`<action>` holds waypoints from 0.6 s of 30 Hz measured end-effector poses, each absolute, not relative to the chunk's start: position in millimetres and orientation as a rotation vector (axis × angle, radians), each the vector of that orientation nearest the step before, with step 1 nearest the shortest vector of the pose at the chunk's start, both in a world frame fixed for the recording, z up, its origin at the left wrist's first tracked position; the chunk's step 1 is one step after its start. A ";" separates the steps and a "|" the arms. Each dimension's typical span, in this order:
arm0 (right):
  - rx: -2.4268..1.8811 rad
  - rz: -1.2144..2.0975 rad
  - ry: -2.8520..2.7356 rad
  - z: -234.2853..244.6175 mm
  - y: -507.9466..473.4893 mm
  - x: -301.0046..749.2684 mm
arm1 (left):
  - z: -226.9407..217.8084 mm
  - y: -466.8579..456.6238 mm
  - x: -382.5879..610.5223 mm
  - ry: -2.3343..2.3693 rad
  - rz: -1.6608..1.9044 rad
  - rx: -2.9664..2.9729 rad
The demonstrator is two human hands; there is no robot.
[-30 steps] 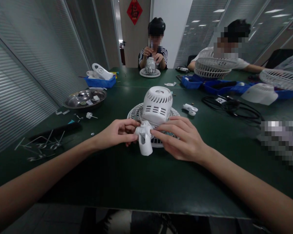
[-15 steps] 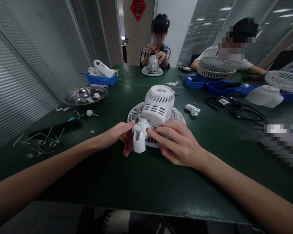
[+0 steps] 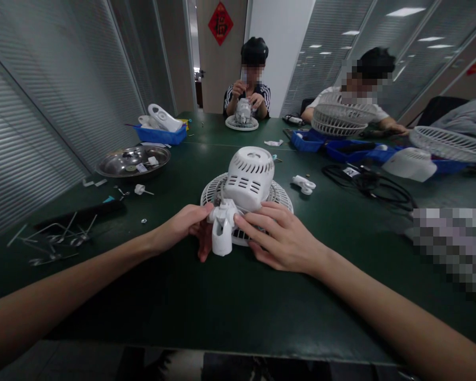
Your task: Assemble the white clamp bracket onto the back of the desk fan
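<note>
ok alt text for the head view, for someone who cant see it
A person's left hand and right hand touch either side of a white bracket beside a vented motor housing over a round grille on a green table. A metal bowl sits at left; across the table, someone handles a similar assembly.

Green table (image 3: 230, 307), fan (image 3: 249, 182), steel bowl (image 3: 111, 163), cable (image 3: 367, 181)

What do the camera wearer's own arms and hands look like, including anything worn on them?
Both the left hand and right hand are ungloved. The left forearm and right forearm are bare: no sleeve, watch, bracelet or cable shows. No ring or marking is visible; some fingers are hidden.
</note>
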State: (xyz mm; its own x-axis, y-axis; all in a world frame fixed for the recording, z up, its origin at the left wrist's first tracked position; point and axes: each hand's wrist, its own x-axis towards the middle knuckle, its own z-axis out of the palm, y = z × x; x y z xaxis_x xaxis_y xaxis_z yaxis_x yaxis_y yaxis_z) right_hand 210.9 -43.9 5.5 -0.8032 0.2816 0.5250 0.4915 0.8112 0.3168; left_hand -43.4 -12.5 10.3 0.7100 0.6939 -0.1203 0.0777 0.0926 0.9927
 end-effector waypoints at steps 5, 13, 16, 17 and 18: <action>-0.486 -0.622 -2.531 6.4 -41.5 213.5 | 6.5 -11.7 -43.6 0.639 0.476 1.433; -0.468 -0.656 -2.520 8.3 -38.9 215.8 | 4.6 -11.3 -42.1 0.632 0.438 1.398; -0.515 -0.671 -2.488 8.9 -39.8 217.6 | 2.8 -11.3 -40.5 0.572 0.408 1.402; -0.525 -0.668 -2.470 9.3 -40.4 217.8 | 2.5 -11.6 -40.0 0.554 0.403 1.404; -0.532 -0.661 -2.452 9.7 -41.1 217.9 | 2.6 -12.2 -39.5 0.542 0.399 1.408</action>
State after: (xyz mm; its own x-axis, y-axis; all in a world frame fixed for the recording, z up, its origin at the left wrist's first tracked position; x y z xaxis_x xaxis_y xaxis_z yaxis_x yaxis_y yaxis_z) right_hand 217.9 -41.1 9.7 -0.7760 0.2264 0.5887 0.4916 0.8018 0.3397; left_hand -39.5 -12.2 2.6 0.8157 0.5661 -0.1189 0.0544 0.1296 0.9901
